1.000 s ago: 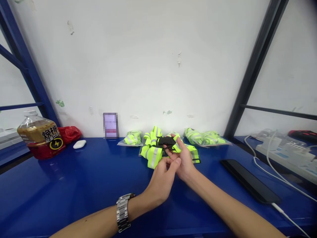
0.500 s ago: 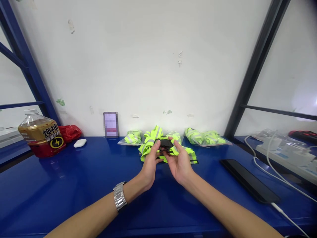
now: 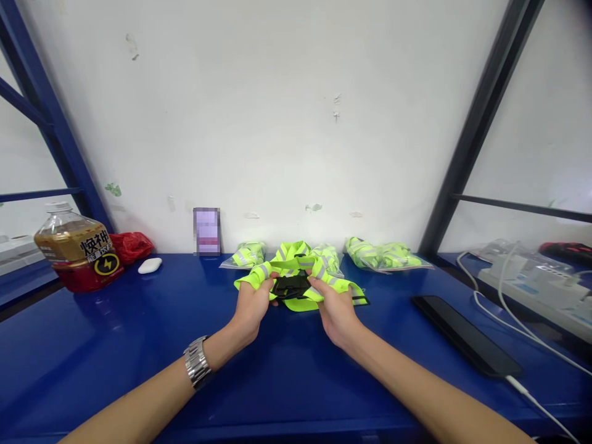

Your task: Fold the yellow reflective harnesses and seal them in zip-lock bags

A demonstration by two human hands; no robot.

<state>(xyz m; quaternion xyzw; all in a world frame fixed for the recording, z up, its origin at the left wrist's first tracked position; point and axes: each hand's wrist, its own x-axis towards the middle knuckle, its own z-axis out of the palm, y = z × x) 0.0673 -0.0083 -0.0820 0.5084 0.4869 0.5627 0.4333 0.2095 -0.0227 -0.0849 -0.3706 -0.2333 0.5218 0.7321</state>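
A fluorescent yellow-green reflective belt [image 3: 335, 285] with grey stripes lies loosely looped in front of me. Its black section [image 3: 291, 286], strap or buckle, stretches between my hands. My left hand [image 3: 252, 305], with a metal watch on the wrist, pinches the left side of that black section. On the other side, my right hand [image 3: 333, 308] grips the belt with thumb on top and fingers beneath, partly hidden. Behind the belt rest clear bags of similar folded yellow-green belts, one bag [image 3: 250, 254] on the left and others [image 3: 383, 254] on the right.
On the blue table [image 3: 176, 345], a large drink bottle [image 3: 81, 250], a red plastic bag [image 3: 132, 246] and a white case [image 3: 150, 266] stand left. A phone [image 3: 207, 231] leans on the wall. Another phone [image 3: 467, 335] with a cable lies right, near a power strip [image 3: 536, 290].
My hands have moved apart, the left one shifting left and lower. The black section is now spread out flat between them, and the yellow-green loops have opened and sunk.
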